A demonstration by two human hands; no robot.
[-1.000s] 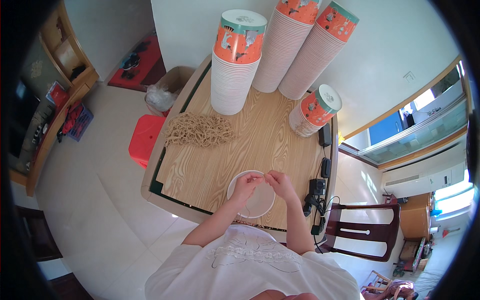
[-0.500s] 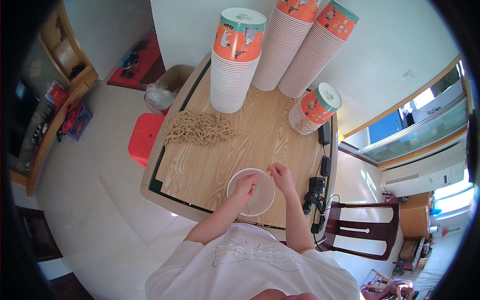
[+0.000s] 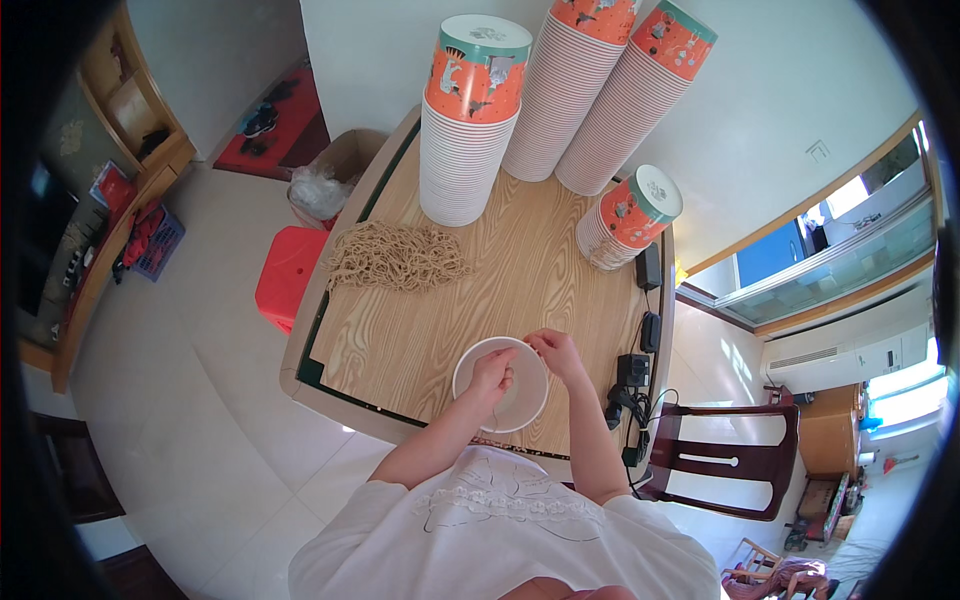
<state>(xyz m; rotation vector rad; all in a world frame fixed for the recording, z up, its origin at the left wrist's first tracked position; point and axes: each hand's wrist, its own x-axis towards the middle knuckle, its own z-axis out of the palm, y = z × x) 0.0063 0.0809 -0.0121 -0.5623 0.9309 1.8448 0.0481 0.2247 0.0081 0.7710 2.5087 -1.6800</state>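
A white paper bucket (image 3: 520, 408) stands mouth up near the table's front edge. Over its opening, my left hand (image 3: 491, 374) is closed, and a thin pale string runs down from it inside the bucket. My right hand (image 3: 556, 352) pinches at the bucket's far right rim; what lies between its fingertips is too small to make out. Further left sits a loose heap of tan string (image 3: 398, 257). At the right, a short upside-down stack of orange and green printed buckets (image 3: 632, 215) has tan string around its lower part.
Tall stacks of upside-down paper buckets (image 3: 465, 160) rise at the table's (image 3: 500, 285) back. Black power adapters and cables (image 3: 633, 371) line its right edge. A dark wooden chair (image 3: 730, 460) stands at the right, a red stool (image 3: 290, 275) at the left.
My right hand has moved slightly left, from just beside the bucket onto its rim. The left hand stays closed over the opening.
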